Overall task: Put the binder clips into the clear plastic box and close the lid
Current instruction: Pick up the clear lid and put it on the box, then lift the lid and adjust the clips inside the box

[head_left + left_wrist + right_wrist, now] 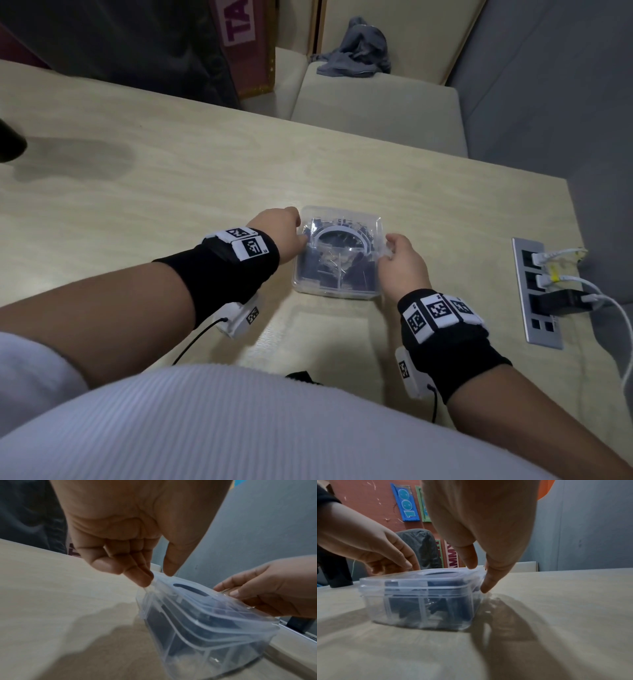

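The clear plastic box (pixel 337 284) stands on the table in front of me with its lid (pixel 342 219) lying on top. Dark binder clips (pixel 440 605) show through its walls. My left hand (pixel 301 236) is at the box's left side, where thumb and curled fingers (pixel 142 580) pinch the lid's side latch flap. On the opposite side my right hand (pixel 387 251) has its thumb (pixel 471 562) on the lid edge and a finger (pixel 486 586) down the outside of the right latch flap, pinching it.
A metal socket strip (pixel 537 291) with white cables and a black plug is set into the light wood table (pixel 171 188) near its right edge. A dark object (pixel 10 140) sits at far left. Behind the table stands a chair with a grey cloth (pixel 356 51).
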### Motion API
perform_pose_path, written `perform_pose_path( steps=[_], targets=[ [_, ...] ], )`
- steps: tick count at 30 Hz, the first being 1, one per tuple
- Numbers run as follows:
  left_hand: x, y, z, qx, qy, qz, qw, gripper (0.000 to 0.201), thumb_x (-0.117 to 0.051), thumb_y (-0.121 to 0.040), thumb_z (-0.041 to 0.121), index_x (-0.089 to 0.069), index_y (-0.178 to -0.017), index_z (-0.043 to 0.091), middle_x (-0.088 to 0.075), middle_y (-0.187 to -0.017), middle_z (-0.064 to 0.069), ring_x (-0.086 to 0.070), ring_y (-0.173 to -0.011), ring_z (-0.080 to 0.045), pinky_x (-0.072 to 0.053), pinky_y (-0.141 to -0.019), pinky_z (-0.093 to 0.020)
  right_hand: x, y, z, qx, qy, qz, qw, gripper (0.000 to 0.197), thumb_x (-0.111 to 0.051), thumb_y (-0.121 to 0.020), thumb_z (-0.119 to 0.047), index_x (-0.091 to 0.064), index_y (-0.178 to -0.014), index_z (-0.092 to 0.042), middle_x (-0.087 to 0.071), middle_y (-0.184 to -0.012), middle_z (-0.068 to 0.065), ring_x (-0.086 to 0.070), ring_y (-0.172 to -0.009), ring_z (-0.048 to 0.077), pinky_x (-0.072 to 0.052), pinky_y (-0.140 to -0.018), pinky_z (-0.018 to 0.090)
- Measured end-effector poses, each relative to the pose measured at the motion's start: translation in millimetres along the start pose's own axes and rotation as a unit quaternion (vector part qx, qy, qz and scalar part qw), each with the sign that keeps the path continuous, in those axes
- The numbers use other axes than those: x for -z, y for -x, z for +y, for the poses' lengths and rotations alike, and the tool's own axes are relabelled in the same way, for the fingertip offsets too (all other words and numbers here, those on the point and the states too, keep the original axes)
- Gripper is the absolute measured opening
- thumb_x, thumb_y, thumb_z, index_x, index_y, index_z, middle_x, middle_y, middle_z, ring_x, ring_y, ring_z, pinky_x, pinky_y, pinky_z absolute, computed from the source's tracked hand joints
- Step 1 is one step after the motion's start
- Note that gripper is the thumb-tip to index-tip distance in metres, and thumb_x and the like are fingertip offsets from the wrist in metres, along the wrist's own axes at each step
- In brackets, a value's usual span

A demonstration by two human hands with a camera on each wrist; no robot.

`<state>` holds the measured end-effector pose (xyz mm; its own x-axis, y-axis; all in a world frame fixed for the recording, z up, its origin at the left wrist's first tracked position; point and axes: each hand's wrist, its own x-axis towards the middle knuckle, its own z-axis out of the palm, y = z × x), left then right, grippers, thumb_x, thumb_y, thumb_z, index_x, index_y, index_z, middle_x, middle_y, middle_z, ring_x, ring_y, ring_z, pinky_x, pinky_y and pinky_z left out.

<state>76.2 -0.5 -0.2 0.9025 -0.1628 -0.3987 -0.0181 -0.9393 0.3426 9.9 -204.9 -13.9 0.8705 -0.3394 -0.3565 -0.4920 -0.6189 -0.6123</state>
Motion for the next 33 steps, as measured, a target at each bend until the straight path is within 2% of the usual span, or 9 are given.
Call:
perform_pose_path(
  steps=[5, 9, 12, 16, 19, 24, 27, 29, 33],
  targets=[
    [4, 1, -1, -0.003, 0.088, 0.031, 0.996, 0.033, -0.060, -0.088, 0.034, -0.056, -0.115, 0.016, -0.069, -0.109, -0.002, -0.062, -0.101, -0.025, -0.047, -0.081, -0.030, 6, 0, -4, -0.009, -0.013, -0.015, 1.000, 0.046, -0.042, -0.094, -0.007, -0.042, -0.139, -0.015, -0.028, -0.151, 0.010, -0.041, -0.131, 0.025, -0.028, -0.110, 0.032],
    [6, 3, 1, 0.005, 0.185, 0.042, 0.982, 0.049, -0.070, -0.082, 0.033, -0.045, -0.120, 0.014, -0.075, -0.087, 0.001, -0.067, -0.088, -0.019, -0.047, -0.074, -0.030, 9, 3, -11, -0.002, -0.066, -0.029, 0.997, 0.043, -0.042, -0.094, -0.005, -0.050, -0.134, -0.019, -0.031, -0.148, 0.007, -0.043, -0.128, 0.023, -0.033, -0.108, 0.032],
    [10, 1, 3, 0.018, 0.224, 0.011, 0.974, 0.045, -0.070, -0.080, 0.030, -0.051, -0.118, 0.014, -0.076, -0.081, -0.003, -0.068, -0.079, -0.017, -0.051, -0.071, -0.031, 7, 5, -15, 0.001, -0.072, -0.020, 0.997, 0.044, -0.039, -0.095, -0.006, -0.045, -0.137, -0.019, -0.033, -0.148, 0.007, -0.043, -0.128, 0.023, -0.035, -0.103, 0.031],
    [19, 0, 3, 0.011, 0.297, 0.000, 0.955, 0.006, -0.061, -0.085, 0.021, -0.064, -0.084, 0.016, -0.074, -0.086, -0.014, -0.072, -0.082, -0.030, -0.057, -0.082, -0.043, 8, 9, -9, 0.006, -0.069, 0.044, 0.997, 0.042, -0.038, -0.093, -0.003, -0.047, -0.132, -0.015, -0.036, -0.142, 0.009, -0.050, -0.117, 0.024, -0.036, -0.092, 0.026],
    [27, -2, -1, 0.029, 0.374, 0.035, 0.926, 0.022, -0.053, -0.091, 0.013, -0.061, -0.071, 0.015, -0.069, -0.083, -0.016, -0.066, -0.070, -0.029, -0.056, -0.083, -0.042, 10, 8, -2, 0.005, -0.056, 0.095, 0.994, 0.033, -0.041, -0.087, -0.001, -0.054, -0.115, -0.011, -0.047, -0.126, 0.010, -0.053, -0.106, 0.025, -0.038, -0.086, 0.026],
    [38, -5, -15, 0.066, 0.439, 0.094, 0.891, 0.023, -0.049, -0.095, 0.015, -0.059, -0.074, 0.014, -0.068, -0.072, -0.010, -0.064, -0.074, -0.027, -0.057, -0.088, -0.047, 3, 13, 1, 0.085, 0.080, 0.060, 0.991, 0.016, -0.053, -0.082, -0.018, -0.058, -0.096, -0.023, -0.057, -0.104, -0.001, -0.054, -0.101, 0.026, -0.045, -0.090, 0.041],
    [40, -5, -21, 0.083, 0.454, 0.116, 0.879, 0.023, -0.047, -0.094, 0.015, -0.058, -0.074, 0.016, -0.068, -0.057, -0.001, -0.061, -0.074, -0.027, -0.056, -0.089, -0.051, -4, 16, -3, 0.135, 0.225, 0.007, 0.965, 0.040, -0.061, -0.079, -0.042, -0.056, -0.117, -0.028, -0.058, -0.118, -0.003, -0.049, -0.112, 0.024, -0.038, -0.093, 0.041],
    [41, -2, -22, 0.088, 0.454, 0.117, 0.879, 0.023, -0.046, -0.095, 0.015, -0.057, -0.075, 0.016, -0.067, -0.059, -0.003, -0.061, -0.075, -0.027, -0.056, -0.090, -0.051, -9, 16, -5, 0.156, 0.288, -0.005, 0.945, 0.055, -0.064, -0.077, -0.050, -0.051, -0.126, -0.028, -0.056, -0.124, -0.003, -0.047, -0.116, 0.024, -0.035, -0.093, 0.041],
    [40, 0, -23, 0.094, 0.453, 0.119, 0.878, 0.021, -0.044, -0.095, 0.014, -0.056, -0.077, 0.016, -0.068, -0.069, -0.008, -0.063, -0.076, -0.026, -0.056, -0.089, -0.049, -16, 14, -2, 0.181, 0.332, 0.009, 0.926, 0.046, -0.062, -0.081, -0.042, -0.053, -0.124, -0.027, -0.056, -0.121, -0.001, -0.046, -0.115, 0.023, -0.033, -0.092, 0.040]
  ],
)
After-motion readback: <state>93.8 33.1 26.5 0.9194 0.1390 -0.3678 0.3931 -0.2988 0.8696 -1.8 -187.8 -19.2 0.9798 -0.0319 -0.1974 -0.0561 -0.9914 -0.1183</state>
